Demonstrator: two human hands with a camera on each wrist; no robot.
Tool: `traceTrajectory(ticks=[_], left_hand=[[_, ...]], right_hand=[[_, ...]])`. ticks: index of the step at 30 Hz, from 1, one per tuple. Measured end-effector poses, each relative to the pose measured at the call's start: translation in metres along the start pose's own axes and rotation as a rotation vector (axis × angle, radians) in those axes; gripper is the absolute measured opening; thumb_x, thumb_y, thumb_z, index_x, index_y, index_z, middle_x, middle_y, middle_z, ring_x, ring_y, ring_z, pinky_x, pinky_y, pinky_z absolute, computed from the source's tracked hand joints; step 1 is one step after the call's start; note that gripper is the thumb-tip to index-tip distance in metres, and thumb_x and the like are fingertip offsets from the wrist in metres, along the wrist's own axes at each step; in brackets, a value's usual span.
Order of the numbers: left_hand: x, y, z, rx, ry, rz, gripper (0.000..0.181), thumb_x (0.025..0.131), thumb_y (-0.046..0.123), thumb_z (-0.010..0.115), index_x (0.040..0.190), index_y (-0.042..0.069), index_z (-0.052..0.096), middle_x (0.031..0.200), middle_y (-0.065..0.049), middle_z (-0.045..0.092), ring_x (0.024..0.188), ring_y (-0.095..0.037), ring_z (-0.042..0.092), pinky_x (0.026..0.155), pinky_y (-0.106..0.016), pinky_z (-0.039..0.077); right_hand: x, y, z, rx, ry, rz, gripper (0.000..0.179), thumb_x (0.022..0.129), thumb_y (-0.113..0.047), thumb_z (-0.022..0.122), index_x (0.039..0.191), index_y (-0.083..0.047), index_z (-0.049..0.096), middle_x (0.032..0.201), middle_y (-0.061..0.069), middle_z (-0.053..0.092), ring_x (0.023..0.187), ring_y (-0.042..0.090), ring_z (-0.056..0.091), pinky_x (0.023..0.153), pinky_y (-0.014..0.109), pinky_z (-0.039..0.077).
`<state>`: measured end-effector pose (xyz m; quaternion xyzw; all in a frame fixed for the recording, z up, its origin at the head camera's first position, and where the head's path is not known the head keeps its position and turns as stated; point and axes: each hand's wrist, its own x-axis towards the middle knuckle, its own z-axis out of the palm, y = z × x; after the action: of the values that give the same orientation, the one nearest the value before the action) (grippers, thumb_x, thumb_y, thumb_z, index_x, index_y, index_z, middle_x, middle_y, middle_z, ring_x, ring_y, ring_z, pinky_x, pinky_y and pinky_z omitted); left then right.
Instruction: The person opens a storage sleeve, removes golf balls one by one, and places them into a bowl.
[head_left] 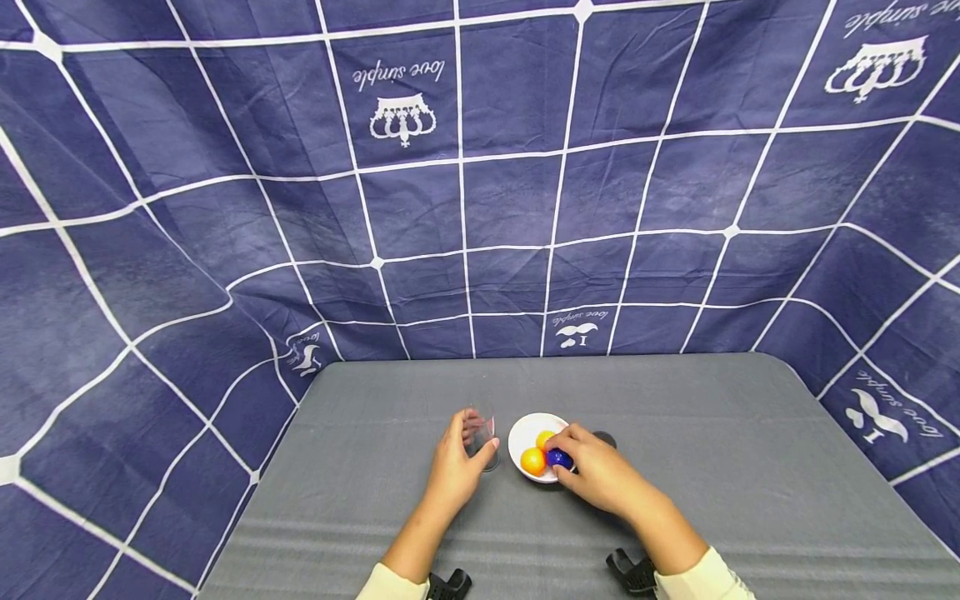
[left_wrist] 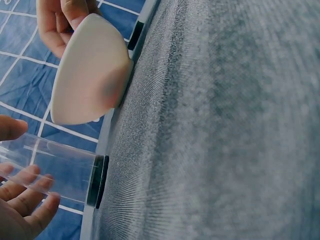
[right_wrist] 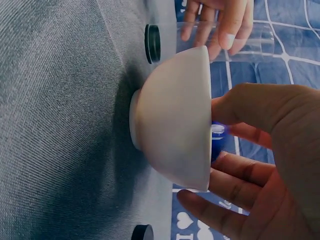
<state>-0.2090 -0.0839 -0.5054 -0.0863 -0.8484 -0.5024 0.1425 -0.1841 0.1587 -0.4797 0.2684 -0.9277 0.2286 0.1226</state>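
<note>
A white bowl stands upright on the table with an orange ball, a yellow ball and a shiny blue ball at its mouth. My right hand reaches over the bowl's right rim and holds the blue ball between thumb and fingers. To the bowl's left, my left hand grips a clear cylindrical container, thumb on one side and fingers round the other. The container stands upright on its dark base. In the right wrist view the bowl wall hides the other balls.
A round black lid-like disc lies just right of the bowl, partly behind my right hand. Grey cloth covers the table. A blue curtain with white lines hangs along its back and sides.
</note>
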Motion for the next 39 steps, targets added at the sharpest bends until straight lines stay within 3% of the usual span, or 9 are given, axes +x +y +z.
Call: traceTrajectory(ticks=[16, 23, 30, 39], left_hand=[[-0.001, -0.001, 0.000, 0.003, -0.013, -0.011, 0.055, 0.083, 0.009, 0.080, 0.130, 0.006, 0.052, 0.122, -0.011, 0.070, 0.113, -0.029, 0.067, 0.097, -0.047, 0.054], [0.000, -0.003, 0.000, 0.006, -0.029, -0.007, 0.070, 0.077, 0.003, 0.083, 0.138, 0.004, 0.047, 0.123, -0.014, 0.069, 0.112, -0.032, 0.068, 0.095, -0.049, 0.054], [0.000, -0.003, -0.005, -0.034, -0.047, -0.042, 0.081, 0.077, 0.010, 0.085, 0.146, 0.006, 0.042, 0.129, -0.014, 0.068, 0.120, -0.034, 0.064, 0.103, -0.050, 0.051], [0.000, 0.003, -0.018, 0.010, -0.001, -0.034, 0.084, 0.077, 0.030, 0.088, 0.147, 0.015, 0.044, 0.137, -0.007, 0.065, 0.133, -0.033, 0.056, 0.111, -0.054, 0.043]], right_hand=[[0.000, -0.002, 0.005, -0.002, -0.023, 0.019, 0.022, 0.087, -0.011, 0.074, 0.109, -0.010, 0.074, 0.102, -0.002, 0.062, 0.088, 0.012, 0.062, 0.082, 0.034, 0.054], [-0.002, -0.004, 0.006, 0.004, 0.000, 0.011, 0.022, 0.088, -0.011, 0.074, 0.110, -0.008, 0.074, 0.104, 0.000, 0.063, 0.093, 0.015, 0.064, 0.087, 0.037, 0.055], [0.000, -0.004, 0.010, -0.016, 0.104, 0.008, 0.021, 0.085, -0.011, 0.077, 0.106, -0.012, 0.075, 0.108, 0.001, 0.066, 0.099, 0.022, 0.066, 0.091, 0.045, 0.053], [0.002, 0.002, 0.010, 0.029, 0.296, -0.049, 0.021, 0.085, -0.014, 0.078, 0.105, -0.014, 0.074, 0.105, -0.003, 0.069, 0.102, 0.019, 0.066, 0.091, 0.045, 0.050]])
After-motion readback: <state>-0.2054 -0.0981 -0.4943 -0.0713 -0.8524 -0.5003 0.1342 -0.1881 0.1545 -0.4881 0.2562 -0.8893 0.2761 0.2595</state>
